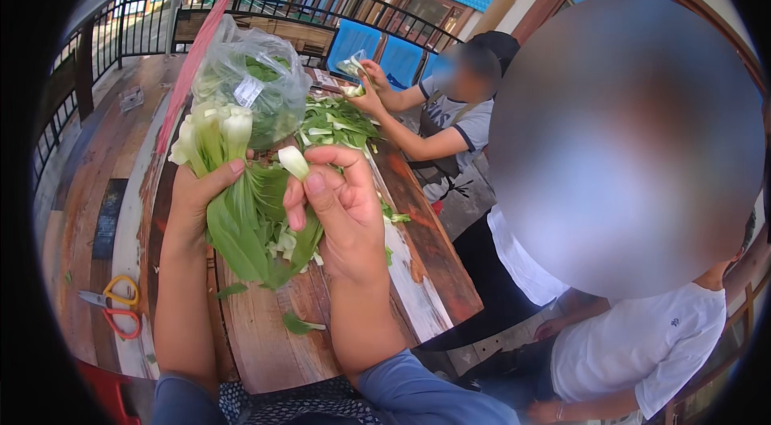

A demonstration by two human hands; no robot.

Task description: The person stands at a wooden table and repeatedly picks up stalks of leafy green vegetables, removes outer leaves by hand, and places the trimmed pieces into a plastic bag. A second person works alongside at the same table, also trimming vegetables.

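My left hand [208, 184] grips a bunch of bok choy [241, 232] around its stems. The white stem ends point up and away from me, and the green leaves hang down towards my right wrist. Between the thumb and fingers of my right hand [340, 196] is a single bok choy stalk [294, 162], its broad white end uppermost. Its lower part runs behind my fingers, and a leaf beside my palm may belong to it. Loose trimmings [283, 241] lie on the wooden table [271, 347] beneath my hands.
A clear plastic bag of greens [250, 82] stands beyond my left hand, near a pink strip [202, 46]. Scissors [114, 307] lie at left. A leaf pile [337, 124] is at the far right, where a person's hands [367, 91] hold a stalk. Other people stand at right.
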